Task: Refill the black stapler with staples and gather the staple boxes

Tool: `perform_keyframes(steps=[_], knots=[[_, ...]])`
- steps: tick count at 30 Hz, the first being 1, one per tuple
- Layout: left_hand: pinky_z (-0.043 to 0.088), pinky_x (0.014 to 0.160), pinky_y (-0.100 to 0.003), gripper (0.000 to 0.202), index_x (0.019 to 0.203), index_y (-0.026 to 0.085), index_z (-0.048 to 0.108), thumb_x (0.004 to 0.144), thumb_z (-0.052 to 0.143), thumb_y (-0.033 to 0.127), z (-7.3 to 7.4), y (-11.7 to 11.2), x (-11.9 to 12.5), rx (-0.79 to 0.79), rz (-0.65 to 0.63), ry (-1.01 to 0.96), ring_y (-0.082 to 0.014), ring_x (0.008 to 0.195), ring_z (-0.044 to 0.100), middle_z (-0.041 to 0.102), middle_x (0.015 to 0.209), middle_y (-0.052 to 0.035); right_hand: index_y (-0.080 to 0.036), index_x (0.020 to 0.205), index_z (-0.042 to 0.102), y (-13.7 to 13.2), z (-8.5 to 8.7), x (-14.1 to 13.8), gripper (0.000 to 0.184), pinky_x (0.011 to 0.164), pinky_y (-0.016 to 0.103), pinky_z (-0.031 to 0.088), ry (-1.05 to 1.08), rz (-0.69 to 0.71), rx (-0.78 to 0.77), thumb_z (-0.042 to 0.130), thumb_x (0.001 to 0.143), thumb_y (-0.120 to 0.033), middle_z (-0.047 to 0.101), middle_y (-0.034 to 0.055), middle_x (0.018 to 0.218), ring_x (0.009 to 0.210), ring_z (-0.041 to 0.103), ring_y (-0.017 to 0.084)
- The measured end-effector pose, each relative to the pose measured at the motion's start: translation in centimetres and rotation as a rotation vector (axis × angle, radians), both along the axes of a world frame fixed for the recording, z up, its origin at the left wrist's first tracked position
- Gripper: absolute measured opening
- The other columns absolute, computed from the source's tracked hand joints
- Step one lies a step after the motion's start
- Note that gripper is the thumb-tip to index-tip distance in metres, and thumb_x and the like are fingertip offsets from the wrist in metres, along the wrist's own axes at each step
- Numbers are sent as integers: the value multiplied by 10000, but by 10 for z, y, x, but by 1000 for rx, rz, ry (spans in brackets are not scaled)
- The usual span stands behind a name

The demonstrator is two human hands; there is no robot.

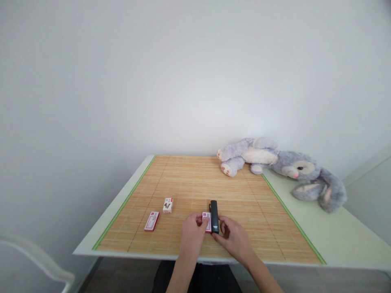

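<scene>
A black stapler (214, 215) lies on the bamboo mat (189, 179), close to the mat's front edge and a little right of its middle. It is a slim, dark, oblong bar with its long side running from the mat's front toward its back. The right hand (233, 239) is curled around its near end, fingers closed on it. Touching the stapler's left side is a small red-and-white box (207, 221), flat on the mat. The left hand (191, 235) pinches it between thumb and fingertips. Two more red-and-white boxes (168, 205) lie toward the mat's front left. A grey plush rabbit (284, 165) sprawls across the mat's back right corner onto the pale tabletop (336, 232).
</scene>
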State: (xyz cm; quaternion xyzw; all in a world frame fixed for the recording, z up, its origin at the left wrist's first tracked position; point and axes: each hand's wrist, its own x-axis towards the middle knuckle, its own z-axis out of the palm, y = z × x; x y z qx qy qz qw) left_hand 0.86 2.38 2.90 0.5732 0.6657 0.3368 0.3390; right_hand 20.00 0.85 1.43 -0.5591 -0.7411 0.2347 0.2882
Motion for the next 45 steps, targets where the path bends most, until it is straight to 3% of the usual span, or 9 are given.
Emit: perform_keyframes(steps=[5, 12, 16, 22, 26, 29, 35, 40, 45], knots=[[486, 828, -354, 378, 1026, 191, 719, 947, 516, 500, 9, -12, -27, 94, 81, 106, -229, 882, 678, 733, 962, -83, -253, 1167, 646, -1, 0, 0, 397, 701, 274, 421, 15, -3, 15, 740, 795, -357, 646, -33, 779, 729, 595, 171], [411, 1036, -482, 537, 1249, 166, 634, 865, 560, 534, 1, -28, -140, 293, 532, 619, -341, 1159, 548, 611, 1185, -157, -250, 1176, 653, 1, -2, 1, 411, 695, 274, 423, -9, -9, 13, 739, 801, -394, 648, -30, 781, 722, 593, 170], [457, 988, -460, 572, 1261, 156, 635, 832, 580, 530, -8, -30, -167, 155, 468, 547, -332, 1082, 601, 639, 1150, -145, -256, 1190, 648, 1, -3, 1, 423, 692, 272, 424, -13, -2, 11, 736, 802, -398, 647, -32, 776, 721, 593, 170], [519, 835, -369, 491, 1221, 205, 645, 835, 610, 506, 2, -29, -91, 164, 356, 225, -247, 912, 665, 663, 1137, -92, -259, 1166, 647, 1, -4, 1, 397, 712, 276, 429, -11, -9, 24, 730, 804, -399, 654, -27, 790, 740, 602, 174], [511, 871, -332, 411, 1191, 188, 651, 838, 634, 397, 7, -22, -22, 173, 175, 56, -209, 937, 668, 666, 1098, -84, -253, 1173, 646, 2, -4, 0, 415, 708, 278, 431, -22, -14, 18, 735, 795, -398, 646, -27, 777, 727, 594, 174], [493, 893, -313, 368, 1155, 188, 671, 819, 668, 338, 6, -16, 4, 117, 110, 39, -196, 958, 668, 660, 1093, -88, -257, 1189, 645, 2, -1, -1, 419, 701, 276, 430, -18, -5, 12, 725, 800, -390, 638, -30, 771, 724, 592, 173], [486, 884, -335, 444, 1166, 178, 698, 944, 514, 516, 4, -14, -1, 95, 108, 10, -214, 938, 662, 678, 1073, -103, -254, 1249, 643, 0, 3, -3, 477, 724, 287, 440, -27, -10, -3, 722, 795, -379, 654, -18, 794, 748, 603, 184], [489, 848, -331, 422, 1177, 163, 715, 964, 463, 427, 2, -10, -11, 84, 63, 42, -203, 872, 656, 704, 1016, -93, -229, 1457, 508, 4, 3, -5, 747, 696, 286, 437, -42, -11, -31, 748, 778, -423, 659, -20, 784, 728, 602, 189], [477, 853, -327, 385, 1148, 174, 730, 960, 477, 395, 1, -9, -3, 65, 33, 76, -209, 895, 656, 712, 1000, -91, -246, 1244, 657, 3, 10, -11, 529, 682, 277, 412, -108, -10, -32, 758, 770, -457, 696, 17, 849, 774, 622, 210]])
